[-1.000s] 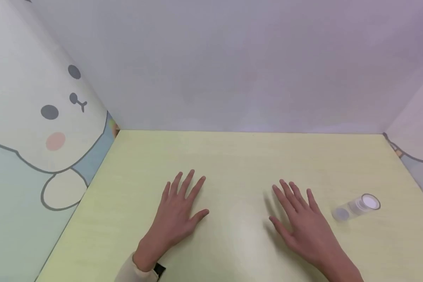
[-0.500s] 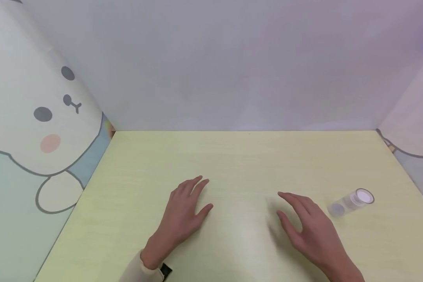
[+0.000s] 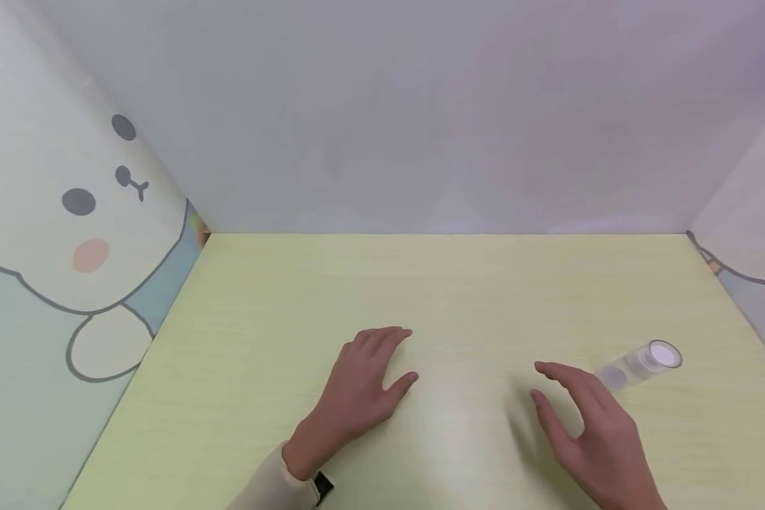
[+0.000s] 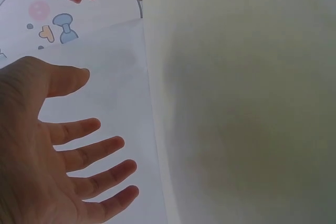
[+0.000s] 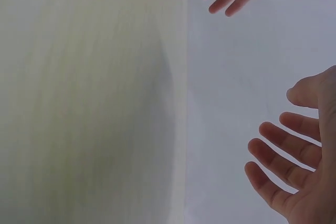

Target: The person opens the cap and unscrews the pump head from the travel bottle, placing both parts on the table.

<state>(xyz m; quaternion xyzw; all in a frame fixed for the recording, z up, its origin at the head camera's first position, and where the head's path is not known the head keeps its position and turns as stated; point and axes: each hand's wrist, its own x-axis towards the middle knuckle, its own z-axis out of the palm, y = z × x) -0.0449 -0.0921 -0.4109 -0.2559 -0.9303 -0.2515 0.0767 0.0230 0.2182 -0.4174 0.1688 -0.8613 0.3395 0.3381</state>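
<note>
Currently, the bare left hand (image 3: 360, 389) and the bare right hand (image 3: 602, 433) are both free, wide and gently bent, over the pale yellow flat table (image 3: 446, 297). At one o'clock of the right hand, quite near, is one clear, white-topped cylindrical container (image 3: 640, 364).

- The left hand (image 3: 360, 389) is over the near half of the table (image 3: 357, 283), around its middle.
- The right hand (image 3: 602, 432) is to its right, well apart, with tabletop between them.
- Just beyond the right hand and slightly right, near the table's right side, a container (image 3: 640, 365) is on the tabletop.
- Behind the table runs the back wall (image 3: 421, 127); the left wall (image 3: 38, 397) and right wall (image 3: 758, 241) flank it.
</note>
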